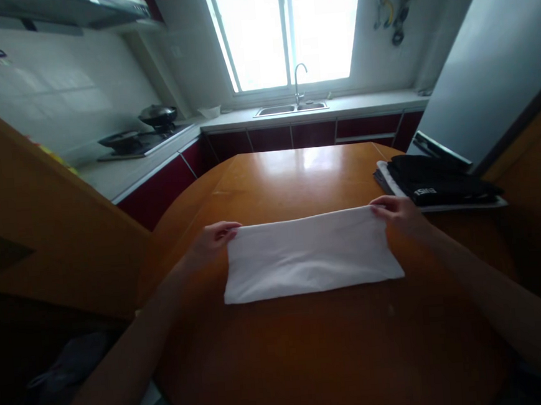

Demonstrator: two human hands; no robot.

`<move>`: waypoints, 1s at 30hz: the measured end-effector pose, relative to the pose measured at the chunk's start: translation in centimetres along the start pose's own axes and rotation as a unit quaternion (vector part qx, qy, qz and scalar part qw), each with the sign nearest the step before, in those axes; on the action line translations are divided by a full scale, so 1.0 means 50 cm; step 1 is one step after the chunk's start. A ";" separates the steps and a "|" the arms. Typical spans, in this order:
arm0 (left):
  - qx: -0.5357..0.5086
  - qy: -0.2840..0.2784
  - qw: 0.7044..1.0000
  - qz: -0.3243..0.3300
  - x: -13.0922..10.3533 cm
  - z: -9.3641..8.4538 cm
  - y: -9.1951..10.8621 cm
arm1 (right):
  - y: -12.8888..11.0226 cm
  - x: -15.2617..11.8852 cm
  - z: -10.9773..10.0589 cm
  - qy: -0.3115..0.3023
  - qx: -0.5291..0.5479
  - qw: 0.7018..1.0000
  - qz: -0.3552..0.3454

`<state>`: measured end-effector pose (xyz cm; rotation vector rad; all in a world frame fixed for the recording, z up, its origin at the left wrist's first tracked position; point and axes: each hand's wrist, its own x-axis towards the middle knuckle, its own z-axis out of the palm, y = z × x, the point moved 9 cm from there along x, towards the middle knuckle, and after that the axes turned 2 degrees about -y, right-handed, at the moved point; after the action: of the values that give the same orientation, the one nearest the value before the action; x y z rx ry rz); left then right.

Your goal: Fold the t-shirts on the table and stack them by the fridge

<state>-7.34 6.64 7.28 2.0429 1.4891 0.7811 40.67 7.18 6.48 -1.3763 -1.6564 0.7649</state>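
Observation:
A white cloth (309, 255), folded into a wide rectangle, is stretched between my two hands over the wooden table (283, 357). My left hand (214, 237) pinches its far left corner between thumb and fingers. At the far right corner, my right hand (395, 211) pinches the cloth in the same way. The near edge of the cloth lies towards me and flares slightly at both ends, with soft creases across the middle.
A stack of folded dark and white clothes (442, 179) sits at the table's right side, beside the fridge (489, 67). Beyond the table are a counter with a sink (277, 109) and, at left, a stove (148, 141) with pans.

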 end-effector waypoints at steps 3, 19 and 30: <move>0.005 -0.022 0.999 0.025 -0.060 -0.030 0.049 | -0.061 -0.073 -0.038 -0.030 -0.003 0.999 -0.013; -0.069 -0.090 0.993 -0.023 -0.048 -0.007 0.052 | -0.020 -0.067 -0.016 -0.060 0.025 0.998 0.015; -0.085 -0.070 0.993 -0.049 0.017 0.015 -0.056 | 0.087 0.017 0.007 -0.043 -0.013 0.998 0.052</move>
<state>-8.48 8.19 4.98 1.8460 1.3845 0.6870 42.37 8.94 2.77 -1.4745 -1.6758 0.8756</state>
